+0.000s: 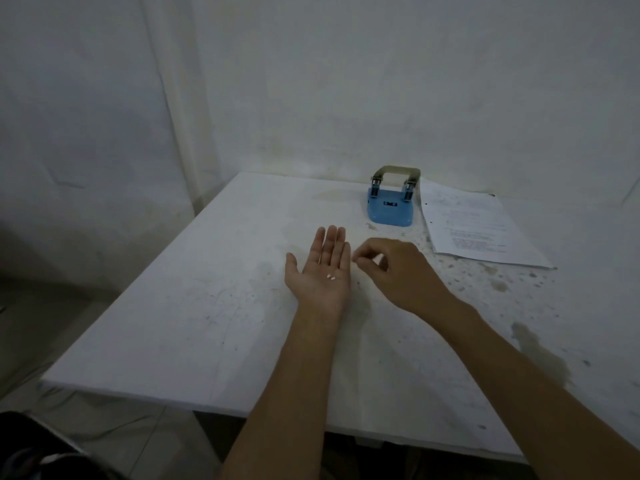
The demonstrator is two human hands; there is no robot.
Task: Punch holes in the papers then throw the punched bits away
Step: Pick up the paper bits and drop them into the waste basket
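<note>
My left hand (320, 271) lies palm up and flat on the white table (194, 306), fingers together, with two small white punched bits (330, 277) resting on the palm. My right hand (398, 268) hovers just to its right, thumb and forefinger pinched together beside the left fingertips; whether a bit is in the pinch is too small to tell. The blue hole punch (391, 209) with a grey-green handle stands at the back of the table. The printed papers (474, 230) lie right of it, with two holes showing at their left edge.
A white wall rises close behind the table. The tabletop is stained and speckled on its right half, with small specks near the papers. The table's left and front edges drop to a grey floor. A dark object sits at the bottom left corner.
</note>
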